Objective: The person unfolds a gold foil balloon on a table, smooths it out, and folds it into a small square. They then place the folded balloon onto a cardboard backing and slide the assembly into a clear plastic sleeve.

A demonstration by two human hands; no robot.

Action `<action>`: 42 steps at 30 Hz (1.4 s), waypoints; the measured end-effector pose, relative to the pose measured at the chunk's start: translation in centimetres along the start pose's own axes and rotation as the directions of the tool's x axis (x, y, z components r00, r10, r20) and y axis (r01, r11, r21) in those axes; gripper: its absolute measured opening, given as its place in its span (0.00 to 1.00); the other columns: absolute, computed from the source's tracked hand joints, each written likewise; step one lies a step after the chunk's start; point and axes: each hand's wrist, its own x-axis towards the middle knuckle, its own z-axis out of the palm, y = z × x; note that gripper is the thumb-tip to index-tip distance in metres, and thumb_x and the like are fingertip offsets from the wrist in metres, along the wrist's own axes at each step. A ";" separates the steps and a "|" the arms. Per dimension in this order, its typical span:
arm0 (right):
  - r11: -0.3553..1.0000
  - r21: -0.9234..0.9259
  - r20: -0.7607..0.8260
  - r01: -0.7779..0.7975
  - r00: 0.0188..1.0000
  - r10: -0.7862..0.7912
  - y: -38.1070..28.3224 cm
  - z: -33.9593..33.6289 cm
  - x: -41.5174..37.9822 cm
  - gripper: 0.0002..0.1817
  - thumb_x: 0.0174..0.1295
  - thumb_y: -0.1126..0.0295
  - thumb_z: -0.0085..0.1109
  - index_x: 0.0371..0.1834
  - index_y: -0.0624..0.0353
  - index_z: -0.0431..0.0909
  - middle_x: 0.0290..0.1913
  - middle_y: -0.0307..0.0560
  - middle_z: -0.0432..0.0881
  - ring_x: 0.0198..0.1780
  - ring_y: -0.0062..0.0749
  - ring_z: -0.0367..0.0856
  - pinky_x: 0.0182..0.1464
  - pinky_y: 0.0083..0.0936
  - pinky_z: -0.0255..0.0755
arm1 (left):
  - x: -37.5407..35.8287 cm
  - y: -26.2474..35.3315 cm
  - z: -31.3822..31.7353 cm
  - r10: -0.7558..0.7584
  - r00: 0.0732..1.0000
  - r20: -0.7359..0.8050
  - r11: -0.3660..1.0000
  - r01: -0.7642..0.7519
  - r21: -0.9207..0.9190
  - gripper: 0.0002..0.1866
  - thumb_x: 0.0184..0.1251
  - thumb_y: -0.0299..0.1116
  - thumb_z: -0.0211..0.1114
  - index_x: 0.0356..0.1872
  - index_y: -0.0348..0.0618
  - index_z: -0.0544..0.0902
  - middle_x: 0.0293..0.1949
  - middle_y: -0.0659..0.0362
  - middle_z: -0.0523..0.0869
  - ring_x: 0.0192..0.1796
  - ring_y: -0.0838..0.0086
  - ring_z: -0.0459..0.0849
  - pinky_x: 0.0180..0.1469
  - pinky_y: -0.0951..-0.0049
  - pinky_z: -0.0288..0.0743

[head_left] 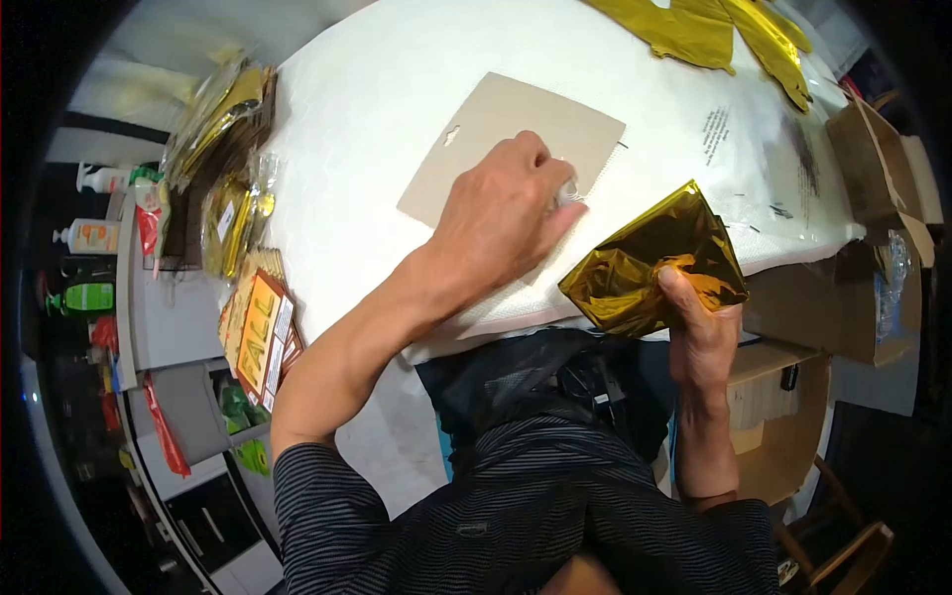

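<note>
1. Striped shirt (555, 496): nearest the camera; its small chest mark is too small to read.
2. Left hand (508, 193): fingers curled in, with a clear crumpled piece (568, 188) pinched beside the thumb. It lies over a plain beige card (506, 114) with a hang-hole at its left edge; whether hand and card touch cannot be told.
3. Right hand (702, 322): thumb and fingers pinch the gold foil (650, 243), held at the near edge of the white-covered table (342, 129), right of the card.
4. Printed cards (260, 337): a stack at the table's left edge; the letters "ALL" can be read on orange.
5. Bagged gold packets (223, 124): piled beyond the printed cards, labels illegible.
6. Clear plastic sheet (764, 149): at the table's right, bearing dark lines of print too small to read.
7. Gold foil pieces (684, 35): spread at the far edge.
8. Green bottle (89, 297): far left, label unreadable.
</note>
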 end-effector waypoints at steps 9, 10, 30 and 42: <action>1.000 0.016 -0.014 0.003 1.000 -0.003 -0.5 0.3 0.1 0.17 0.69 0.76 0.69 0.60 0.64 0.81 0.51 0.43 0.87 0.51 0.25 0.85 0.59 0.26 0.79 | -0.4 -1.7 -0.1 -0.081 0.996 -0.049 0.997 0.081 0.002 0.11 0.65 0.26 0.75 0.47 0.39 0.90 0.44 0.51 0.89 0.38 0.63 0.90 0.42 0.66 0.85; 1.000 0.015 -0.015 0.001 1.000 -0.001 -0.5 0.4 0.2 0.17 0.69 0.76 0.69 0.60 0.64 0.81 0.51 0.43 0.87 0.51 0.25 0.85 0.59 0.26 0.79 | -0.4 -1.7 -0.3 -0.086 0.994 -0.065 0.996 0.083 -0.041 0.12 0.65 0.26 0.75 0.49 0.39 0.90 0.43 0.51 0.89 0.38 0.65 0.90 0.42 0.67 0.85; 0.980 -0.193 0.000 -0.039 0.999 0.040 -4.3 6.7 5.5 0.18 0.66 0.71 0.73 0.56 0.66 0.82 0.48 0.42 0.88 0.47 0.23 0.85 0.53 0.23 0.78 | -0.2 -8.5 -4.8 -0.376 0.921 -0.102 0.920 0.357 -0.162 0.15 0.67 0.27 0.72 0.52 0.32 0.87 0.42 0.50 0.91 0.43 0.69 0.89 0.52 0.70 0.83; 0.880 -0.337 0.075 -0.333 0.923 0.378 -2.8 10.9 10.9 0.21 0.67 0.73 0.73 0.57 0.77 0.80 0.50 0.54 0.88 0.48 0.31 0.89 0.54 0.28 0.85 | 2.5 -10.5 -4.7 -0.512 0.835 0.202 0.857 0.514 0.051 0.21 0.63 0.41 0.77 0.48 0.33 0.84 0.34 0.53 0.89 0.38 0.63 0.89 0.45 0.64 0.80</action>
